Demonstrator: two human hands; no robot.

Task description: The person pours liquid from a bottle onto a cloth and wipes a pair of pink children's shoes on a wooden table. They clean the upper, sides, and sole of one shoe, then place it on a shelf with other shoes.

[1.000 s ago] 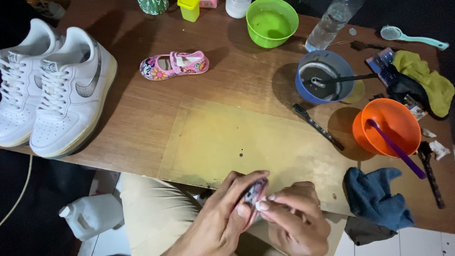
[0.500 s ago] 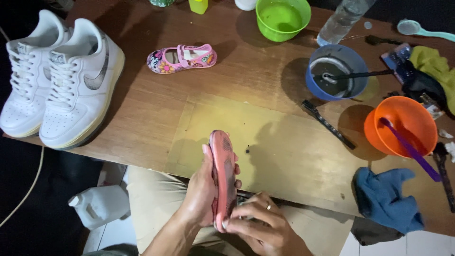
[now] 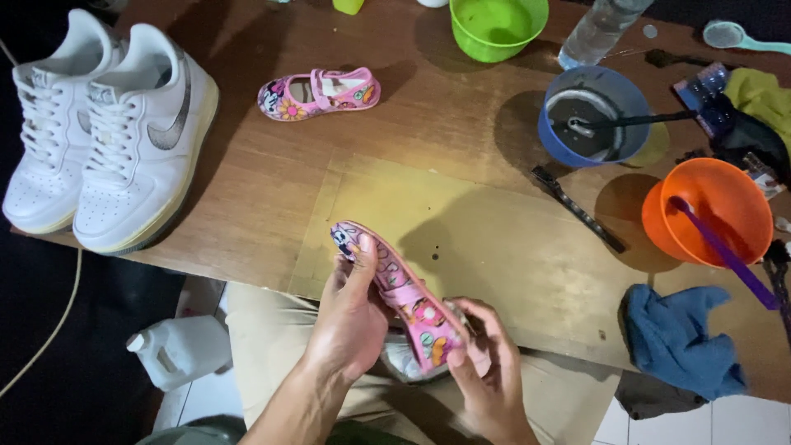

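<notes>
Left hand (image 3: 350, 325) is gripping the toe end of small pink shoe (image 3: 394, 292) w/ right hand (image 3: 486, 375) pinching its heel, prob. inspecting it; next needs a brush.

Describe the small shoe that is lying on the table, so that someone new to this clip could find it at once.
Start at the brown wooden table and find the pair of white sneakers at its left end. Just right of them, towards the green bowl, lies the small pink shoe on its own. Unlike its twin, the patterned shoe held in both hands, nothing touches it, and its strap and opening face up.
</notes>
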